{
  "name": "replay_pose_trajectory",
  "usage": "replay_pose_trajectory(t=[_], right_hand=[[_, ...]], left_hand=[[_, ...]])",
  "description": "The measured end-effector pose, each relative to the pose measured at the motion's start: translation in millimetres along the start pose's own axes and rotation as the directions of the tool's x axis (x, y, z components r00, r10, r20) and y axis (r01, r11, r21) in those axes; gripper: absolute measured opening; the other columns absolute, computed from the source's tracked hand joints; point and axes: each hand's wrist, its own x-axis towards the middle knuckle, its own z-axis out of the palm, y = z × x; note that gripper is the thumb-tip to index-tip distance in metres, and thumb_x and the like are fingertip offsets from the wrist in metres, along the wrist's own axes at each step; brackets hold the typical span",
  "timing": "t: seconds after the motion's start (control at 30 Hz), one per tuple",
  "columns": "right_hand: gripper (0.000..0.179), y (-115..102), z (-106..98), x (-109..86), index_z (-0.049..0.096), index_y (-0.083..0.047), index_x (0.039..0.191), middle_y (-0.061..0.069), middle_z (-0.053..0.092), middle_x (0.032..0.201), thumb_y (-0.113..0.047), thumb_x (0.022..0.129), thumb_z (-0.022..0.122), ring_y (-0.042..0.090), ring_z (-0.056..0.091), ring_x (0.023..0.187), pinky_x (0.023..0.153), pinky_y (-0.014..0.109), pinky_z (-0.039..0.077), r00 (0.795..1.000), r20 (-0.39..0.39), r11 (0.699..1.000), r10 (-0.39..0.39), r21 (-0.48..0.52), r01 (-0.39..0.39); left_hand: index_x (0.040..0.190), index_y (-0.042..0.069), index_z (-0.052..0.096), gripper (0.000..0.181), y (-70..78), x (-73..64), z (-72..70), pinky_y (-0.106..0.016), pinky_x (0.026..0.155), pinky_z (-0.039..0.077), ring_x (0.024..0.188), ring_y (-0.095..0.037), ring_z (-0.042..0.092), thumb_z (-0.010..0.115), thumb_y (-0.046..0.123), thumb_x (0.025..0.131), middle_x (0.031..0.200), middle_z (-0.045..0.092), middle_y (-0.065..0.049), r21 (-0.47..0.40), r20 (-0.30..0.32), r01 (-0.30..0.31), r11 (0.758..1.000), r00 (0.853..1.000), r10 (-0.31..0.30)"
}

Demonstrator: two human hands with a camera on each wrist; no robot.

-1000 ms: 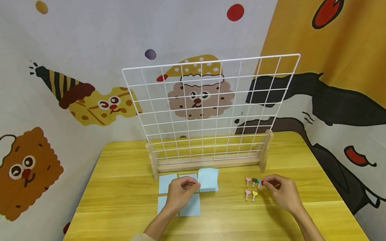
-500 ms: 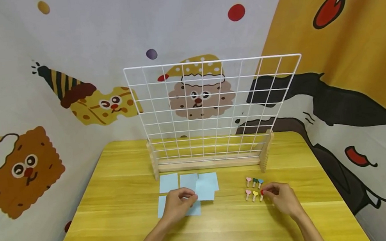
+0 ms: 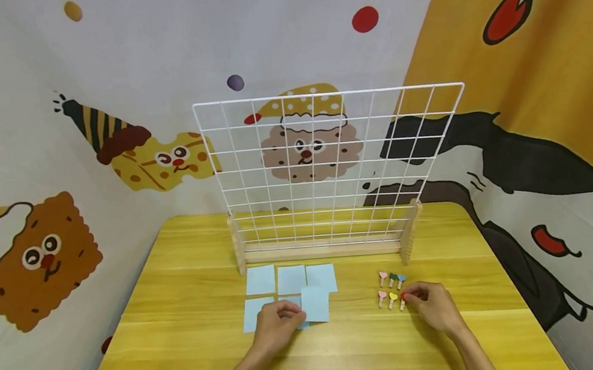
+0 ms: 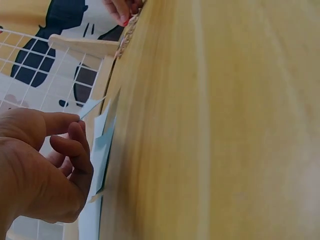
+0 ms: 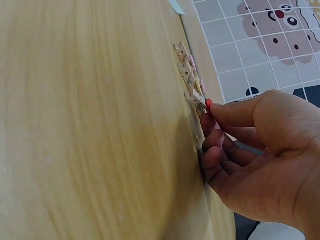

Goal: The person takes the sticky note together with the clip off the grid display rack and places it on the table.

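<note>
My left hand (image 3: 279,327) pinches the left edge of a light blue paper square (image 3: 316,305) between thumb and forefinger, and the square overlaps another one in the front row. In the left wrist view the held paper (image 4: 91,107) shows edge-on at the fingertips. On the right, my right hand (image 3: 435,306) pinches a small wooden clothespin with a red heart (image 5: 209,104), at the right end of the front row of pegs. Beside it stand a yellow-heart peg (image 3: 392,299) and a pink-heart peg (image 3: 382,297). Behind them lie pink, green (image 3: 392,278) and blue (image 3: 401,280) pegs.
Three blue squares (image 3: 291,279) form the back row, with another (image 3: 257,314) at front left. A white wire grid (image 3: 321,164) stands upright behind them in a wooden base (image 3: 322,250) on the wooden table (image 3: 347,360). Patterned cloth (image 3: 152,55) hangs behind and beside the table.
My left hand has brought its paper square from the back row toward me, over the front row. The right hand has moved the red-heart clothespin from beside the blue one to the front row.
</note>
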Motion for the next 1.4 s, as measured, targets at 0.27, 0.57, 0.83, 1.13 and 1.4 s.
replay_pose_trajectory(t=[0.27,0.57,0.83,1.13,1.4], right_hand=[[0.008,2,0,1.3,0.085,-0.007,0.107,0.006,0.082,0.097,-0.006,0.105,0.077,0.008,0.067,0.083,0.072,0.022,0.055,1.0,0.003,1.0,0.011,-0.029,-0.011],[0.009,3,1,2.1,0.086,-0.008,0.107,0.006,0.083,0.098,-0.006,0.105,0.077,0.007,0.068,0.083,0.072,0.021,0.055,1.0,0.002,0.999,0.005,-0.045,-0.005],[0.007,1,1,0.5,0.086,-0.008,0.108,0.006,0.083,0.099,-0.009,0.105,0.079,0.006,0.067,0.083,0.071,0.021,0.053,1.0,-0.001,0.999,-0.008,-0.048,0.008],[0.008,2,2,1.3,0.086,-0.008,0.107,0.006,0.081,0.095,-0.008,0.105,0.078,0.006,0.065,0.08,0.068,0.021,0.053,1.0,-0.016,0.999,-0.01,-0.043,0.01],[0.011,4,2,0.8,0.085,-0.006,0.11,0.007,0.081,0.097,-0.01,0.107,0.075,0.009,0.067,0.082,0.069,0.022,0.055,1.0,-0.019,0.999,0.011,-0.034,-0.012]], left_hand=[[0.094,0.01,0.084,0.008,-2.3,-5.3,13.0,-0.02,0.073,0.059,0.076,-0.004,0.072,0.089,0.015,0.092,0.085,0.083,0.001,0.05,-0.029,-0.011,0.999,1.0,0.012],[0.092,0.011,0.084,0.011,-0.5,-6.3,22.3,-0.021,0.071,0.059,0.073,-0.004,0.071,0.092,0.016,0.09,0.082,0.083,0.0,0.122,-0.053,0.006,0.992,0.999,0.001],[0.086,0.013,0.081,0.013,-4.7,-4.6,27.5,-0.021,0.069,0.057,0.068,-0.001,0.067,0.093,0.016,0.09,0.076,0.08,0.002,0.173,-0.069,-0.004,0.985,0.997,0.016],[0.083,0.015,0.08,0.015,-5.6,-3.9,30.7,-0.022,0.067,0.055,0.066,0.0,0.065,0.094,0.017,0.09,0.074,0.079,0.004,0.2,-0.075,-0.016,0.98,0.997,0.032],[0.083,0.016,0.08,0.016,-8.3,-3.6,32.4,-0.023,0.067,0.055,0.065,0.0,0.064,0.094,0.02,0.09,0.073,0.078,0.005,0.222,-0.079,-0.024,0.975,0.996,0.042]])
